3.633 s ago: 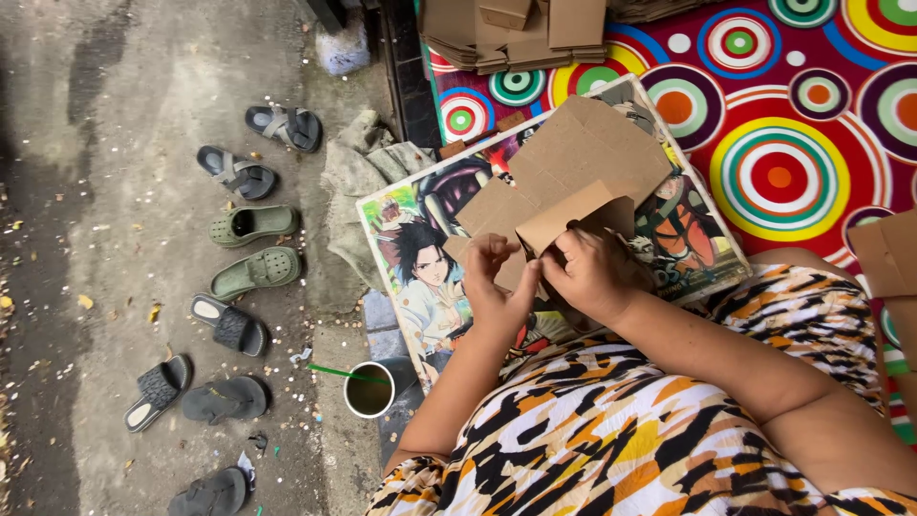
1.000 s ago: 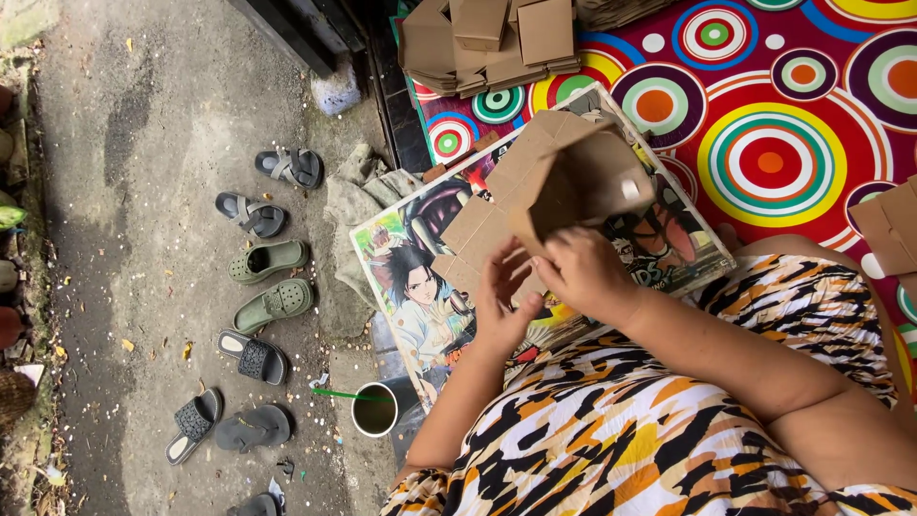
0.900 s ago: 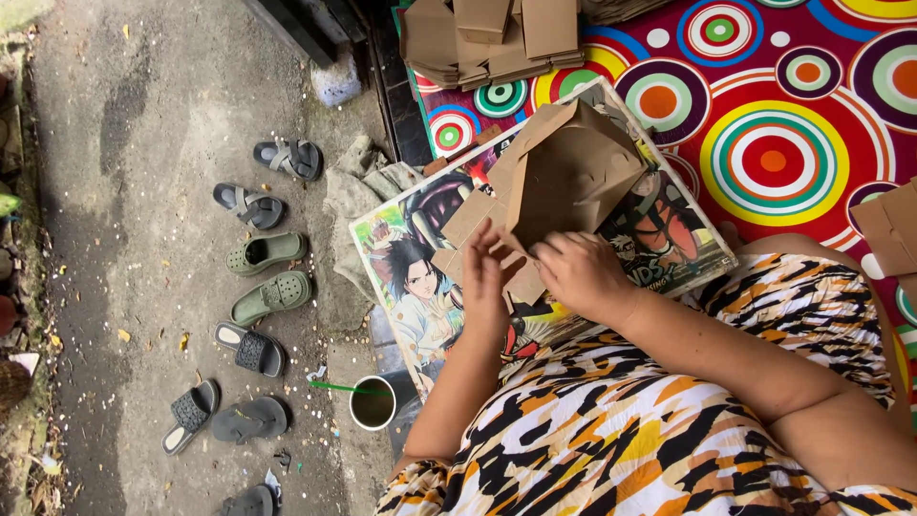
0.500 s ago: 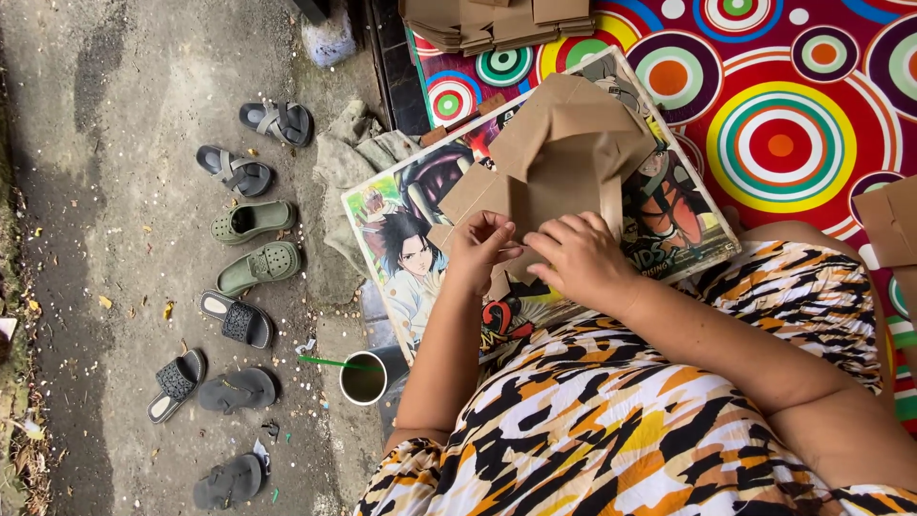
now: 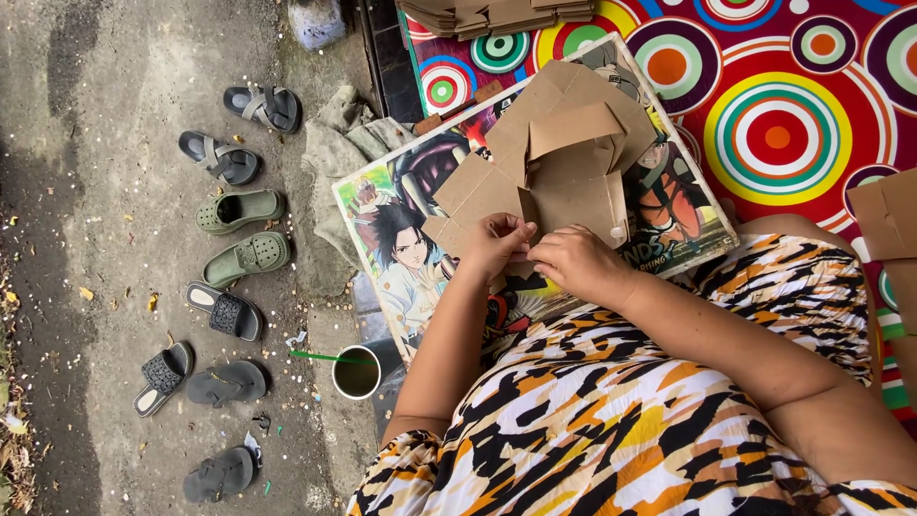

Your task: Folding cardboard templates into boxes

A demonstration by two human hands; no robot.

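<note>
You wear a short-sleeved dress [image 5: 611, 430] with orange, black, white and yellow tiger-like stripes; your forearms are bare.

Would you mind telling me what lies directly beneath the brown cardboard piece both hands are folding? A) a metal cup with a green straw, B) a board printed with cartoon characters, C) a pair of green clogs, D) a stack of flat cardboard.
B: the cardboard piece, pinched by the left hand and right hand, rests on the cartoon-printed board.

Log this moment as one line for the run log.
left hand: pinching edge of brown cardboard box blank | right hand: pressing same blank | blank over illustrated board | cup with green straw on ground
</note>
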